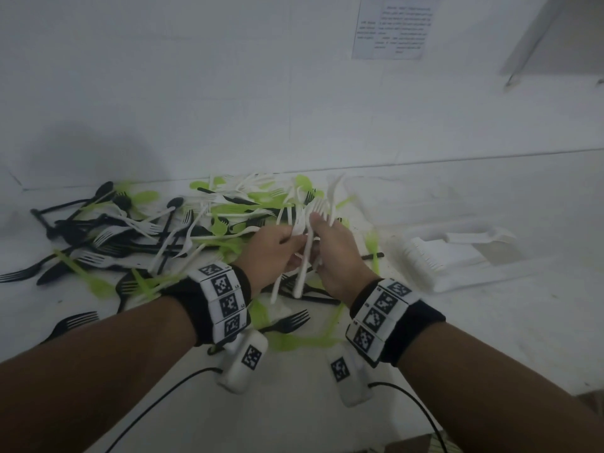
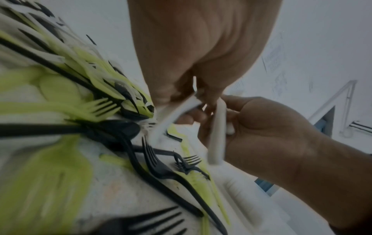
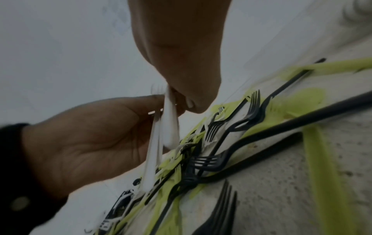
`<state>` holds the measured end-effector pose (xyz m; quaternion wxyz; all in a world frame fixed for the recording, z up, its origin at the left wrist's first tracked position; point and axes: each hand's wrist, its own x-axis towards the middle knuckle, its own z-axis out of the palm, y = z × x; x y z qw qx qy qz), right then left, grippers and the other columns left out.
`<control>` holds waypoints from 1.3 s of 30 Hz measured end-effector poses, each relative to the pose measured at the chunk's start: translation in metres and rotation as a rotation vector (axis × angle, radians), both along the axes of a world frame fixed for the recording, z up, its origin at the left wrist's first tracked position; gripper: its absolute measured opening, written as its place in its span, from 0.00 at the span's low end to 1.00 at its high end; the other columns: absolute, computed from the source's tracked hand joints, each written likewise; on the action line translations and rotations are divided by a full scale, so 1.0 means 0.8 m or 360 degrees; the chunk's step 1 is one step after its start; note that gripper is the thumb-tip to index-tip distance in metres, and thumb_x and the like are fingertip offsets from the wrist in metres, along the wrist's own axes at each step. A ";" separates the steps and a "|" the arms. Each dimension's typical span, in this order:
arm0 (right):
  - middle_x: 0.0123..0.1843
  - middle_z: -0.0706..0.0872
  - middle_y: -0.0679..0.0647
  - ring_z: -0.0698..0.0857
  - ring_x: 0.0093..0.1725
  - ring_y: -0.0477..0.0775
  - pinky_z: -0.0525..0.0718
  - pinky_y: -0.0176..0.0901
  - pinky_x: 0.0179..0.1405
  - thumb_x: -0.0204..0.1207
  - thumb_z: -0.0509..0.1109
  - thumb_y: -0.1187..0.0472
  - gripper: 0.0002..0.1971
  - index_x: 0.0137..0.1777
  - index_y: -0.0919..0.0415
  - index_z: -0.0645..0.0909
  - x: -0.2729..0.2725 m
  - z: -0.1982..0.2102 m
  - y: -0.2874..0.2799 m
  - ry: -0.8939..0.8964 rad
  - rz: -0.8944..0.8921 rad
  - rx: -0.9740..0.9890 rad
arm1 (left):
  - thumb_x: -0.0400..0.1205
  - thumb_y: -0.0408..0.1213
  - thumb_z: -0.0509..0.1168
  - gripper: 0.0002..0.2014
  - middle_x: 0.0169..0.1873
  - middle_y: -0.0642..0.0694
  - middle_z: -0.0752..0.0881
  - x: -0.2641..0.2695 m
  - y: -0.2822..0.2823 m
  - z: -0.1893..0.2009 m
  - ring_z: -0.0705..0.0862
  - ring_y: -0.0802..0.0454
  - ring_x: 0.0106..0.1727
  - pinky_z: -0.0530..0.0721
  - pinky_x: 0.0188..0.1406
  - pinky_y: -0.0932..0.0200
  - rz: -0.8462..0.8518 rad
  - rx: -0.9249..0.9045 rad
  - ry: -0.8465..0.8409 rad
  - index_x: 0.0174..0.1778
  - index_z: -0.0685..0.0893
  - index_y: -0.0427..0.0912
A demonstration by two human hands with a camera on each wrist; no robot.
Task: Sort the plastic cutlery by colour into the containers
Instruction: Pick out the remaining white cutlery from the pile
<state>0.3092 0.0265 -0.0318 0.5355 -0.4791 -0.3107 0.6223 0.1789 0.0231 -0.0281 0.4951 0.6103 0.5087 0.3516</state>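
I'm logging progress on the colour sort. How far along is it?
Early. Done: the white tray on the right already holds some white pieces. In hand: the left hand and right hand together grip a bunch of white cutlery above the pile. Left: a large mixed heap of black, green and white pieces on the table.

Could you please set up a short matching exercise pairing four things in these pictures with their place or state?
Things:
1. bundle of white cutlery
2. white container
3. black fork
4. printed sheet

Places or states:
A. fixed on the wall, top of the head view
B. lying on the table between the two wrists
C. held by both the left hand and the right hand
D. on the table to the right of the hands, white pieces inside

Pairs: 1-C, 2-D, 3-B, 4-A
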 end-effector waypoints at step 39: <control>0.35 0.73 0.49 0.66 0.23 0.45 0.66 0.38 0.21 0.85 0.69 0.43 0.19 0.63 0.59 0.85 -0.013 0.006 0.017 -0.0170 0.0145 -0.0155 | 0.83 0.30 0.55 0.11 0.43 0.41 0.72 -0.007 0.016 0.025 0.70 0.54 0.29 0.71 0.29 0.57 0.0368 -0.0282 -0.0373 0.61 0.72 0.39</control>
